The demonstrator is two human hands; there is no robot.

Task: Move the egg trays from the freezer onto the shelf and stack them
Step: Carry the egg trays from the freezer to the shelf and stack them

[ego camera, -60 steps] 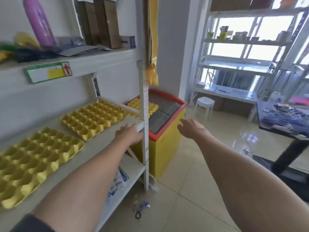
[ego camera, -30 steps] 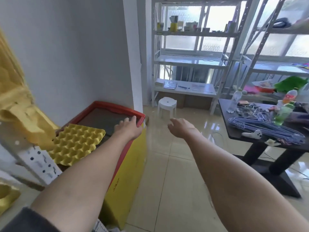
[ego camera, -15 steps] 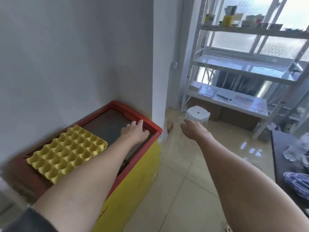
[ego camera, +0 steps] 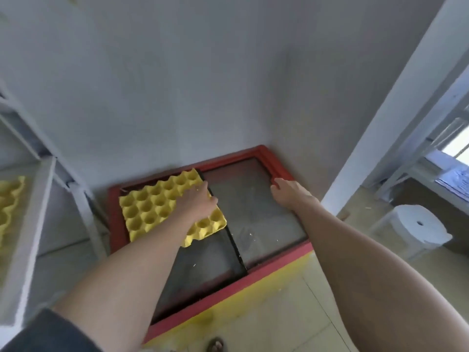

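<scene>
A yellow egg tray (ego camera: 152,209) lies flat on the left half of the chest freezer's glass lid (ego camera: 253,212). The freezer has a red rim (ego camera: 276,161) and a yellow body. My left hand (ego camera: 196,203) lies on the tray's right part, fingers spread flat over its cups. Over the freezer's right side, my right hand (ego camera: 289,193) reaches out with straight fingers, its tips at the red rim. The white shelf (ego camera: 28,224) stands to the left, and the edge of another yellow egg tray (ego camera: 9,207) shows on it.
A grey wall rises directly behind the freezer. A white pillar stands at its right. Beyond the pillar a white plastic stool (ego camera: 416,227) sits on the tiled floor, with a metal rack (ego camera: 436,158) behind it. A foot (ego camera: 215,345) shows at the bottom edge.
I have turned from the shelf and stepped up to the freezer. My left hand moved from the freezer's rim onto the egg tray. My right hand moved from above the floor to the freezer's right rim.
</scene>
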